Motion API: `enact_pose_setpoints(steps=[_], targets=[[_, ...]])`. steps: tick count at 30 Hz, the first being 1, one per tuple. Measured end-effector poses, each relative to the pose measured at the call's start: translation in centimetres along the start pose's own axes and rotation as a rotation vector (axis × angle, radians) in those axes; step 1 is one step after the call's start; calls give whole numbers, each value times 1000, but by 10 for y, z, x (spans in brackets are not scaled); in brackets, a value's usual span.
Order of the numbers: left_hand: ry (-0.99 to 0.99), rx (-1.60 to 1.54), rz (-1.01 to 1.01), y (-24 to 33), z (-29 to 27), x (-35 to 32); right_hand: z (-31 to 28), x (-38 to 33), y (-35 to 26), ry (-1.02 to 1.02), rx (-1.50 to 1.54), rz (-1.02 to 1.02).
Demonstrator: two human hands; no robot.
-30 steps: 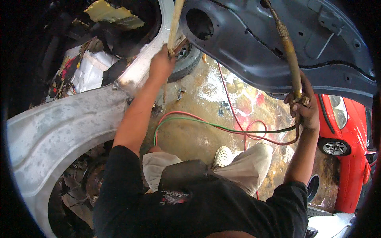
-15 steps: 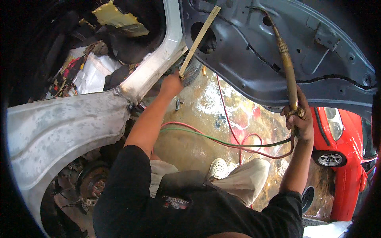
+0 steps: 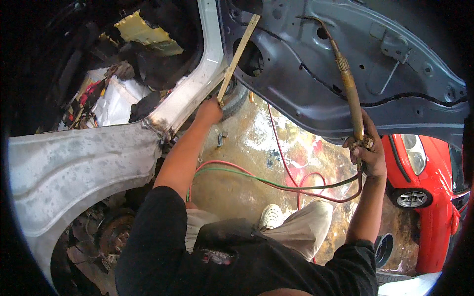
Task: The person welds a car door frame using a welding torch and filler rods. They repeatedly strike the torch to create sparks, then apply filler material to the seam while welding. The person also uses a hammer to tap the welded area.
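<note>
My right hand (image 3: 370,157) is wrapped round the valve end of a brass gas welding torch (image 3: 351,98). The torch points up and away, its bent tip in front of the grey car door's inner panel (image 3: 316,103); no flame shows. A green hose (image 3: 296,187) and a red hose (image 3: 256,176) run from its lower end. My left hand (image 3: 210,111) is closed round the lower end of a thin, flat, pale yellow-brown stick (image 3: 239,55). That stick slants up across the door's near edge, beside the white door pillar (image 3: 210,64). My left fingertips are partly hidden.
To the left is a bare, patchy car body panel (image 3: 84,160) above a wheel arch with a rusty hub (image 3: 116,234). Rubbish and a white sheet (image 3: 118,96) lie inside the car. A red car (image 3: 429,197) stands at the right. Hoses loop across the stained floor (image 3: 237,195).
Both hands, with the torch and the stick, sit slightly further left and the tool tips a little lower in view. The view has shifted slightly too. Both grips are unchanged.
</note>
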State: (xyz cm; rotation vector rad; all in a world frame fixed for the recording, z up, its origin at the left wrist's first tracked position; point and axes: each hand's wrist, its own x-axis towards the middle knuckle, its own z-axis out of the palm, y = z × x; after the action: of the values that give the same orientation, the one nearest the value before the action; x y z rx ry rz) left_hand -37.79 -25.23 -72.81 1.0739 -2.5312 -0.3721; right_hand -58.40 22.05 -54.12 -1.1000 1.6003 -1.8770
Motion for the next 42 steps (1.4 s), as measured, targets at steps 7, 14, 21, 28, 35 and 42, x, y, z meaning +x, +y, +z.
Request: enact_pose_setpoints(steps=[7, 14, 21, 28, 35, 42], targets=[[-26, 23, 0, 6, -2, -10, -13, 6, 9, -30, -4, -39], [-79, -56, 45, 18, -4, 1, -33, 2, 19, 45, -142, -2], [-131, -10, 64, -10, -6, -14, -12, 2, 18, -13, -177, -48], [-46, -57, 197, 18, -44, -36, -24, 4, 21, -30, -155, -36], [184, -86, 61, 4, -168, -110, -23, 4, 14, -53, -201, 43], [66, 13, -64, -72, -67, -131, -28, 6, 11, -122, -210, 51]])
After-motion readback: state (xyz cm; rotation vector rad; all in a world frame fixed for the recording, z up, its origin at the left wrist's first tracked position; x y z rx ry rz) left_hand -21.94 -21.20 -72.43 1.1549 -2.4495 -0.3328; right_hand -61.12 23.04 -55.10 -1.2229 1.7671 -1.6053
